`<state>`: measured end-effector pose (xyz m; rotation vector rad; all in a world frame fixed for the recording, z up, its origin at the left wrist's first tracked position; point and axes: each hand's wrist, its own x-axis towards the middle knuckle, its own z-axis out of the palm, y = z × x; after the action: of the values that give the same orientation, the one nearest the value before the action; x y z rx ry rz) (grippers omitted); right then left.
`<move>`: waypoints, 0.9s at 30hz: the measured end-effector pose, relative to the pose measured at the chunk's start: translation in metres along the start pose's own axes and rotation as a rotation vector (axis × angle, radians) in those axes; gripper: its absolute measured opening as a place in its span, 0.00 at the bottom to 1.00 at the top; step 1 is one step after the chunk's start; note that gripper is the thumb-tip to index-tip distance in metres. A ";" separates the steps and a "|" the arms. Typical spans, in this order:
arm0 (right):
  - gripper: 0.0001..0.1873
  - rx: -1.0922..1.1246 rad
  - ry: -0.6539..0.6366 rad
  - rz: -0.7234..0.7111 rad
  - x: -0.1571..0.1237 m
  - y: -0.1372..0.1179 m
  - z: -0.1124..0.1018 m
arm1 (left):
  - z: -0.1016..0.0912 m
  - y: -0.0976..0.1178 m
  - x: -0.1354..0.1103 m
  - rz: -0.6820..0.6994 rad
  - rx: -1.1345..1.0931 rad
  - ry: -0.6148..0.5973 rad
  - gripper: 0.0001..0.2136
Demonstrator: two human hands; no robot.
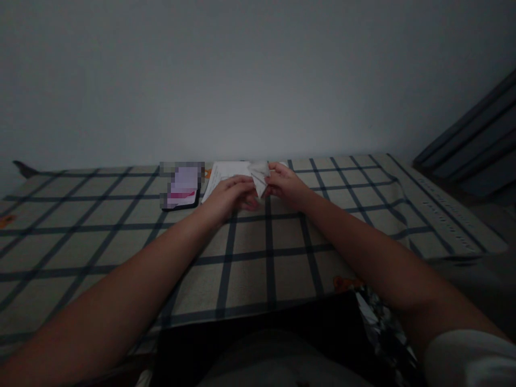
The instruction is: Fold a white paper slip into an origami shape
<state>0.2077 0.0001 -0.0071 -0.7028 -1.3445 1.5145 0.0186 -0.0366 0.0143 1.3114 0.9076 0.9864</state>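
Observation:
Both hands meet over the far middle of the table around a small folded piece of white paper (259,176), whose pointed end hangs downward. My left hand (234,194) reaches the paper's left edge with its fingertips, its fingers bent. On the other side, my right hand (285,185) pinches the paper between thumb and fingers. Beneath and behind the hands lies a white printed sheet or booklet (221,169), partly covered by them. The light is dim, so the paper's exact folds are hard to make out.
A phone (186,188) with a blurred-out screen lies left of my hands. A checked cloth (250,258) covers the table, which meets a plain wall (258,80). Dark fabric (475,140) hangs at the right. Something shiny and crinkled (382,328) sits by the near edge.

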 end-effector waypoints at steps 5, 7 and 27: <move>0.17 0.002 -0.141 0.094 -0.005 -0.001 0.008 | -0.008 0.001 0.004 0.370 0.317 0.254 0.20; 0.17 -0.009 -0.164 0.122 -0.007 0.000 0.010 | -0.010 0.003 0.004 0.436 0.412 0.187 0.20; 0.19 -0.564 -0.143 -0.225 -0.011 0.000 0.009 | -0.007 0.008 0.000 0.394 0.506 0.250 0.13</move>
<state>0.2044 -0.0133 -0.0066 -0.7624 -1.9226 1.0221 0.0114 -0.0343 0.0220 1.8719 1.1647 1.2971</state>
